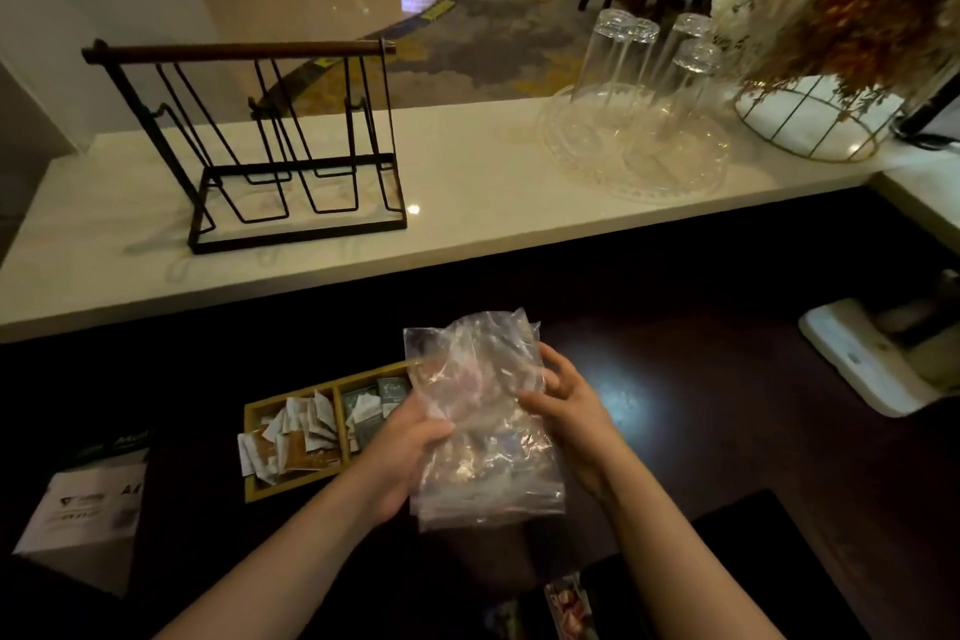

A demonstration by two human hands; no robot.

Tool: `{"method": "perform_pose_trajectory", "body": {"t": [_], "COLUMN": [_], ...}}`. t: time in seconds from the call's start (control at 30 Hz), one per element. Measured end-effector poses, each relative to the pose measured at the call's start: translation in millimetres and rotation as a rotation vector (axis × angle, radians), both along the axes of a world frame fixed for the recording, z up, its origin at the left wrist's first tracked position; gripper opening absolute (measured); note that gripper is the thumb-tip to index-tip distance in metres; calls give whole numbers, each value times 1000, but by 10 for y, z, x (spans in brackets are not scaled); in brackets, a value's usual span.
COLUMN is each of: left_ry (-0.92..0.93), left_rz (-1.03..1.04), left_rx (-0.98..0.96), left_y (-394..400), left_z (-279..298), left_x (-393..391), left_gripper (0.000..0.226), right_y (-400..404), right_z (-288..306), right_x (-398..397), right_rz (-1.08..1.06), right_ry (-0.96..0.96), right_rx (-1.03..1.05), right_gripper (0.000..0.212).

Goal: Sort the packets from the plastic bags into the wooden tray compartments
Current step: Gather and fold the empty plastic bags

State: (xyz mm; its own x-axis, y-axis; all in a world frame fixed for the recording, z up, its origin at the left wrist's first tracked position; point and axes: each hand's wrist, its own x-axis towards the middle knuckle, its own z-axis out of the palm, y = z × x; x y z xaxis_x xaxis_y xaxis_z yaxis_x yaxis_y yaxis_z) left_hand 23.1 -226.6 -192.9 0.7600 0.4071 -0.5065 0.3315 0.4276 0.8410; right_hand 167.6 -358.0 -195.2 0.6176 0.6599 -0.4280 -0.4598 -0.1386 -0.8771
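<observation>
Both hands grip one clear plastic bag (483,421): left hand (410,452) fingers curled on its edge, right hand (571,411) pinching opposite. Wooden tray (291,489) beside, packets (301,437) inside.

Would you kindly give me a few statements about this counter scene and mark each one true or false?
1. Both hands hold the clear plastic bag. True: left hand and right hand grip its sides.
2. The wooden tray is empty. False: white-and-brown packets and dark packets fill separate compartments.
3. The drinking glasses stand upside down on a glass tray. True.
4. The black wire rack holds cups. False: it holds nothing.
</observation>
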Motion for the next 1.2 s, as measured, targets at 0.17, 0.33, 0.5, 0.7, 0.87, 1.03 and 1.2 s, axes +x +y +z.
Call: {"method": "perform_pose_trajectory", "body": {"t": [0.17,0.33,0.5,0.7,0.87,1.03,1.2], "left_ry": [-72,-89,-2,44,85,150,106], "left_rz": [37,164,134,-196,-189,-53,-55], "left_rx": [-244,-383,-434,-484,-385,-275,-341], "left_y": [62,86,194,212,96,60,55], "left_z": [69,98,60,52,67,65,76], "left_x": [-10,8,-68,-153,-135,-151,-146], "left_gripper": [37,23,35,67,45,55,44], "right_y": [-64,-48,-12,106,143,79,-38], "right_z": [74,160,129,85,84,111,20], "right_x": [2,-5,23,6,-62,-80,-43], "right_rz": [149,151,240,362,325,236,130], "right_ry": [6,-62,-524,-1080,-1112,-1017,-951], "right_rx": [63,72,-86,-192,-200,-192,-204], "right_gripper": [40,40,40,29,31,38,44]}}
